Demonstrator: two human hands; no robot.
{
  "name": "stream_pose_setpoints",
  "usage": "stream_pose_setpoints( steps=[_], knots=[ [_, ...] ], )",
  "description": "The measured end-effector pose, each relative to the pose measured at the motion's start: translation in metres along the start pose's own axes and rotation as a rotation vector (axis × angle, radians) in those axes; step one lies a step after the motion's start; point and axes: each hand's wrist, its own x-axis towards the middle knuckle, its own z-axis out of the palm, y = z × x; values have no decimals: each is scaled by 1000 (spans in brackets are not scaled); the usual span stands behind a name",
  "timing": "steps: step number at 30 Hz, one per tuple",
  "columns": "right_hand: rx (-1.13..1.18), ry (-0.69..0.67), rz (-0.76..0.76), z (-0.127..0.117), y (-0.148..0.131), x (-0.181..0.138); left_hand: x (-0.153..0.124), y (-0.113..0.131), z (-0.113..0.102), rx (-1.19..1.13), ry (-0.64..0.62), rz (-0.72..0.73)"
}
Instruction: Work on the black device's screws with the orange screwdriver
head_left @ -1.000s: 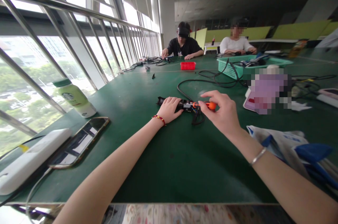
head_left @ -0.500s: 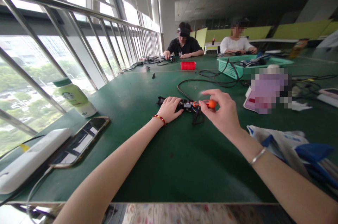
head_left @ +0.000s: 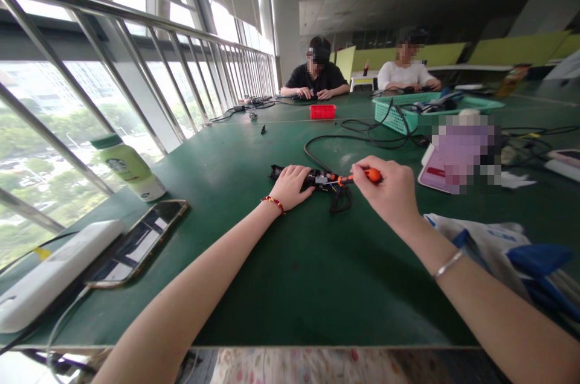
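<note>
A small black device (head_left: 322, 179) with exposed wires lies on the green table (head_left: 281, 263). My left hand (head_left: 290, 186) is closed over its left end and presses it down. My right hand (head_left: 390, 194) is closed around an orange-handled screwdriver (head_left: 368, 176), whose tip points left into the device. A black cable (head_left: 335, 142) runs from the device toward the back of the table.
A phone (head_left: 136, 243), a white power bank (head_left: 49, 275) and a green-capped bottle (head_left: 129, 168) sit at the left by the window railing. A green basket (head_left: 408, 109), a red box (head_left: 322, 112) and cables lie further back. Blue-white cloth (head_left: 507, 251) lies at right. Two people sit at the far end.
My right hand has closed its fingers round the screwdriver handle and shifted slightly right. My left hand stays on the device.
</note>
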Motion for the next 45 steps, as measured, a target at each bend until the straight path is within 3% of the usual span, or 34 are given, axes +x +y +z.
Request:
stream_pose_setpoints(
  steps=[7, 25, 45],
  knots=[
    [7, 29, 85, -2, 4, 4, 0, 1, -2, 10, -7, -9],
    [1, 10, 139, -4, 4, 5, 0, 1, -2, -9, -10, -17],
    [81, -1, 86, -3, 1, 5, 0, 1, -1, -9, -10, -10]
  ],
)
